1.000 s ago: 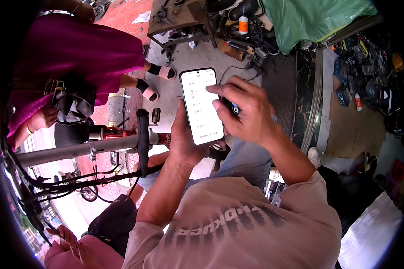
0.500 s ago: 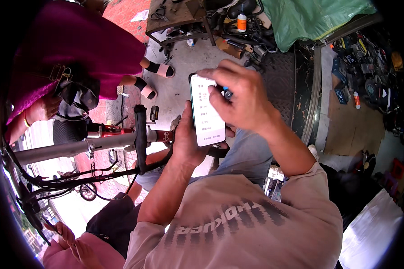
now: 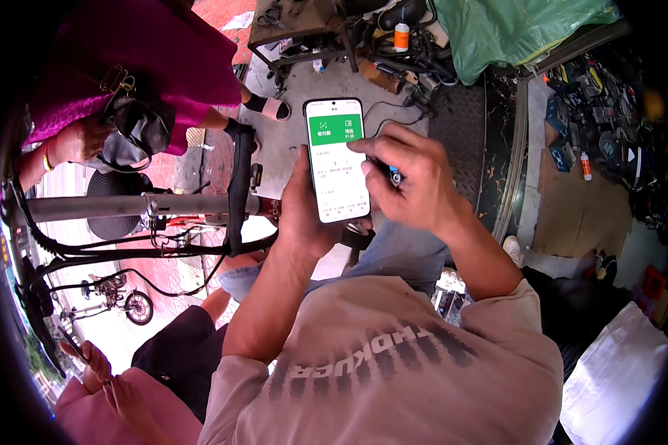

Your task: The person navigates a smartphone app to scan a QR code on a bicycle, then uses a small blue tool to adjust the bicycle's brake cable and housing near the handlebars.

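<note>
My left hand is wrapped round a smartphone from below and its left side. Its screen is lit, with a green panel at the top and a white page beneath. My right hand is over the phone's right edge, its index fingertip at the screen just under the green panel. The other fingers are curled, and the end of a small black-and-blue object shows among them; its kind is hidden.
On the left a bicycle reaches close to my left forearm. Beyond it stands a person in magenta clothing with a black bag; another in pink sits lower left. A cluttered metal table, an orange bottle, green sheet and cardboard lie beyond.
The phone's screen has switched from a white list to a page with a green panel. My right hand has shifted slightly right and down. The view has moved a little.
</note>
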Motion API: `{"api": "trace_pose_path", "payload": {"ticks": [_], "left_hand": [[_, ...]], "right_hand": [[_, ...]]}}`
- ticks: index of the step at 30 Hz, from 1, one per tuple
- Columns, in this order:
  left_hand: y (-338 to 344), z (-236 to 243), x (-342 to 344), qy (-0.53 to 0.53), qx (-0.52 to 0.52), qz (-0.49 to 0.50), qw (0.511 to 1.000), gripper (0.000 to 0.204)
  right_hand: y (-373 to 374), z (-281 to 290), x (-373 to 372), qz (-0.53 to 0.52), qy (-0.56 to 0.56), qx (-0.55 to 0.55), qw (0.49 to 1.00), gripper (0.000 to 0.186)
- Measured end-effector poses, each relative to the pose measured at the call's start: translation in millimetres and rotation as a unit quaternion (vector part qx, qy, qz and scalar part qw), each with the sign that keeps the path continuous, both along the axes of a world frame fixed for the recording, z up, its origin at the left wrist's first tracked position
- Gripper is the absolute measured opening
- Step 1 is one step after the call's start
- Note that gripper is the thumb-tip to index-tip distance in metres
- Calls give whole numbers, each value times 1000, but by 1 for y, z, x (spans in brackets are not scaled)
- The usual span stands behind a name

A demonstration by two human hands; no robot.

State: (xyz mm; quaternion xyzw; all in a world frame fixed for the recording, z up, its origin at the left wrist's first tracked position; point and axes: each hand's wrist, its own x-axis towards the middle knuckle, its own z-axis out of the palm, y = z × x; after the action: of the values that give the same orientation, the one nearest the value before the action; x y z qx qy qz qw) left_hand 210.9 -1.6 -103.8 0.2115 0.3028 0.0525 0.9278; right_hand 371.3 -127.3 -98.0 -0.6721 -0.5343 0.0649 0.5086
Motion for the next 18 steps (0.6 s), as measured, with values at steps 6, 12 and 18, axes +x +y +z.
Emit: {"api": "trace_pose_path", "payload": {"ticks": [6,12,18], "left_hand": [[-6,5,6,55,-44,81,994,72],[-14,2,-5,30,20,-14,999,72],[-19,3,-7,14,40,-57,997,76]], "right_hand": [[-11,13,-20,24,-30,-19,999,27],[7,25,-7,-1,-57,-22,998,32],[15,29,0,-15,-64,-29,997,33]]}}
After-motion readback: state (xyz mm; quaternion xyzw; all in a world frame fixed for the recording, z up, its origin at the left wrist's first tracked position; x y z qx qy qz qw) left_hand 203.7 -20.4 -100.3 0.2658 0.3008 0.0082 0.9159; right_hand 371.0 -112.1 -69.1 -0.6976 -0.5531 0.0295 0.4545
